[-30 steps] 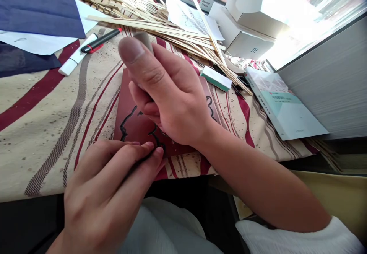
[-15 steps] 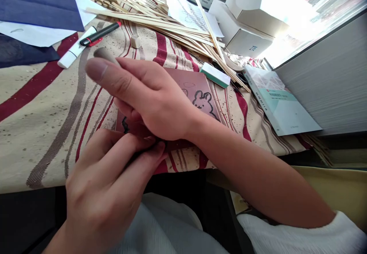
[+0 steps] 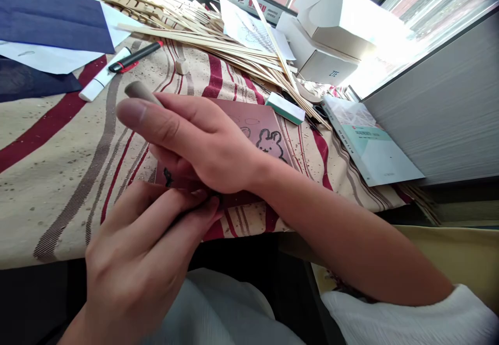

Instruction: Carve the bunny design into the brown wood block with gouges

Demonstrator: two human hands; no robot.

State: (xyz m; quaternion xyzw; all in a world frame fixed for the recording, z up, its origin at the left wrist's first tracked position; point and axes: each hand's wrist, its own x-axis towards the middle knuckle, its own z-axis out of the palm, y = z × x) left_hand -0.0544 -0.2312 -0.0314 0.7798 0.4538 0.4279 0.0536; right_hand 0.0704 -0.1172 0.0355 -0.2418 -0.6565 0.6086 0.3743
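Shifted toward the left edge of the tabletop since the earlier frame, the right hand [image 3: 205, 145] now leaves the rabbit drawing [image 3: 271, 145] uncovered on the brown sheet [image 3: 253, 127]. A small pale peg [image 3: 181, 66] is seen standing on the striped tablecloth [image 3: 50, 215], beyond the fingertips.

In the single head view, a grey stub [image 3: 139, 92] is held in the right hand, pinched narrowly between thumb and curled fingers, with its end projecting past the thumb. The left hand [image 3: 142, 246] is placed at the near edge of the tabletop, its fingers [image 3: 177, 210] closed narrowly together against the near edge of the brown sheet; whether anything is pinched there cannot be told. The sheet lies near the middle of the tabletop, partly under the right hand.

Toward the far left corner, blue paper [image 3: 50, 17] is laid over white paper [image 3: 42, 56]. A black and red lighter [image 3: 134, 56] lies beside a white tube [image 3: 103, 75]. Bamboo strips [image 3: 202, 38] are heaped along the far edge, under a sketched paper [image 3: 253, 30] and against a white box [image 3: 325, 41]. A green and white sponge block [image 3: 285, 108] is set just beyond the brown sheet, and a book [image 3: 370, 142] lies at the right edge.
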